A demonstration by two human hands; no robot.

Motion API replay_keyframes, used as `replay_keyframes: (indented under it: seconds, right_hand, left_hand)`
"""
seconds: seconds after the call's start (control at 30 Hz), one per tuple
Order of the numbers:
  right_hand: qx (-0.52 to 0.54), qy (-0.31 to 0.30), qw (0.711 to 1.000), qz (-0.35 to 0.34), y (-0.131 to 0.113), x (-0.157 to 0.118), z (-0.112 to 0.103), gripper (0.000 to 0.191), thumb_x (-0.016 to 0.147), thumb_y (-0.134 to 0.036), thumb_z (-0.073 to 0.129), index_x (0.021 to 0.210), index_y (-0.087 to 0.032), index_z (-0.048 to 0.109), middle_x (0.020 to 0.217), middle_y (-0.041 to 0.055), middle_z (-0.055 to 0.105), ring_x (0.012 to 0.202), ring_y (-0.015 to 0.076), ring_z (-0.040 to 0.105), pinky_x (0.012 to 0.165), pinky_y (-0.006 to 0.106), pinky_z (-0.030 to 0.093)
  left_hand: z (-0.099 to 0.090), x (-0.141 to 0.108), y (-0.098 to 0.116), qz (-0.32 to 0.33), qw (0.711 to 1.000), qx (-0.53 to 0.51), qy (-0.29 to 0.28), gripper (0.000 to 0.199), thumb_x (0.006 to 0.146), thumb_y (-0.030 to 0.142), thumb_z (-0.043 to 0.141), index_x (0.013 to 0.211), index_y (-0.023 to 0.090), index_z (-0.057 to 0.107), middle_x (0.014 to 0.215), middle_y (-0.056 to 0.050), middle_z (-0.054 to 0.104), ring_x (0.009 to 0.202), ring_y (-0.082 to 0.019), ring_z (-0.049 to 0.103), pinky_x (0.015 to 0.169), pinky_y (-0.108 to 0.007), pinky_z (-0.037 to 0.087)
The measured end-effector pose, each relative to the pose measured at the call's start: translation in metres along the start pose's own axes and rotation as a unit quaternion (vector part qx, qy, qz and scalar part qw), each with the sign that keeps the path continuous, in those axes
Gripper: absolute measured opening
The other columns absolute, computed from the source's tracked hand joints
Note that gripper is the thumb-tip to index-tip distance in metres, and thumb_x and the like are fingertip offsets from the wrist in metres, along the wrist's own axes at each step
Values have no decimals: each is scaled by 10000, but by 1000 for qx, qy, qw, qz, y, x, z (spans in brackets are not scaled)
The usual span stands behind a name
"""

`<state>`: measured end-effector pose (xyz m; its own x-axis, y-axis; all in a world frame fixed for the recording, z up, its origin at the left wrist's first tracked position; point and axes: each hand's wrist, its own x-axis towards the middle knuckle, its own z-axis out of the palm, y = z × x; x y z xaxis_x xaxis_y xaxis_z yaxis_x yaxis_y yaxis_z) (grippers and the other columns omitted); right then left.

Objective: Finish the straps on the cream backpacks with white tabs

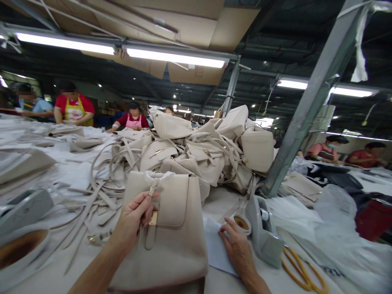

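Note:
A beige backpack [190,245] stands upright in front of me, its flap [174,200] down and a gold clasp [154,217] on the flap's strap. My left hand [137,210] is closed on the narrow strap [152,188] just above the clasp, thumb and forefinger pinched together. To the right of the bag, my right hand [235,245] hovers over or rests on a white sheet of paper [214,245], fingers loosely bent and apart, with nothing seen in them. Its fingertips are beside a small white cup [249,226] with brown contents; contact with the cup is unclear.
Beige bags [196,155] lie heaped behind, with loose straps [101,196] at the left. Close on the right are a grey tape dispenser [269,241], yellow-handled scissors [303,271] and plastic wrapping [337,228]. A metal post [309,106] rises there. Several co-workers sit or stand farther back.

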<state>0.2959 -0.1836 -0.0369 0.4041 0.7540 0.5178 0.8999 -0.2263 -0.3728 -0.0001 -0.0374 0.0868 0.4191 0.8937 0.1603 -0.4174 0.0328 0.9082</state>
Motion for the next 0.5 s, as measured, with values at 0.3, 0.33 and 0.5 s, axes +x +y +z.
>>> replay_keyframes:
  seconds: [0.3, 0.33, 0.5]
  right_hand:
    - [274, 146, 949, 63, -34, 20, -59, 223, 737, -445, 667, 829, -245, 629, 1145, 92, 667, 1060, 295, 621, 918, 436, 503]
    - [325, 144, 931, 78, -48, 21, -65, 274, 716, -441, 700, 895, -247, 631, 1164, 89, 660, 1049, 286, 625, 885, 405, 521]
    - [547, 71, 828, 98, -126, 21, -69, 611, 682, -406, 776, 1232, -298, 532, 1273, 95, 620, 1002, 243, 643, 775, 313, 550]
  left_hand:
    - [6, -18, 26, -52, 996, 47, -46, 342, 714, 490, 725, 698, 178, 586, 560, 38, 556, 466, -73, 422, 491, -197, 330]
    - [7, -21, 29, -52, 996, 59, -49, 352, 720, 494, 717, 667, 174, 582, 586, 24, 574, 502, -83, 451, 519, -203, 351]
    - [9, -35, 37, -53, 995, 71, -41, 319, 715, 482, 711, 738, 164, 693, 899, -64, 670, 775, -170, 564, 692, -261, 419]
